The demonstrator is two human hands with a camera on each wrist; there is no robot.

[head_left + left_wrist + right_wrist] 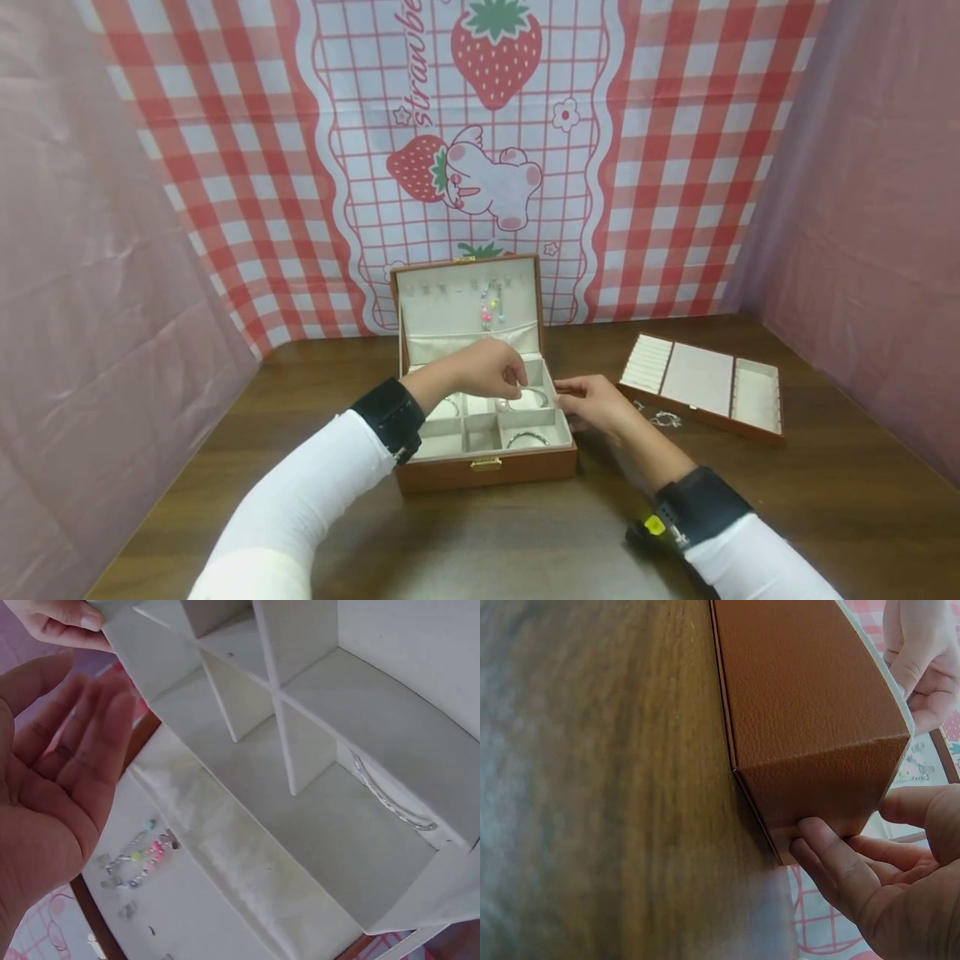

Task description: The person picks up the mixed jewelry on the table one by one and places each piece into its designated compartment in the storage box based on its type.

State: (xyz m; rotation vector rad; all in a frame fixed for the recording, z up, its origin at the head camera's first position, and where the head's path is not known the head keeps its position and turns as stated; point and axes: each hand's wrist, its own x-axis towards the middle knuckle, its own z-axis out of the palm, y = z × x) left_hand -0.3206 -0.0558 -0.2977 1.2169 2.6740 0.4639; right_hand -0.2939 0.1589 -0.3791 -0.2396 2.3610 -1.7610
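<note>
A brown jewelry box (442, 477) stands with its lid up, its cream inside split into several compartments. My left hand (491, 368) hovers over the back right compartments, fingers loosely bent and nothing visible in them. My right hand (596, 404) holds the box's right wall, thumb at the rim and fingers against the brown outer side (832, 780). A silver bangle (527, 438) lies in the front right compartment. More bracelets sit in the row behind, partly hidden by my left arm. Colorful beaded jewelry (487, 312) hangs inside the lid.
To the right, a shallow jewelry tray (701, 379) lies on the wooden table (480, 550). A silver bracelet (665, 419) lies just in front of it. Near my right wrist is a black and yellow object (651, 528). A strawberry-print cloth (660, 167) hangs behind.
</note>
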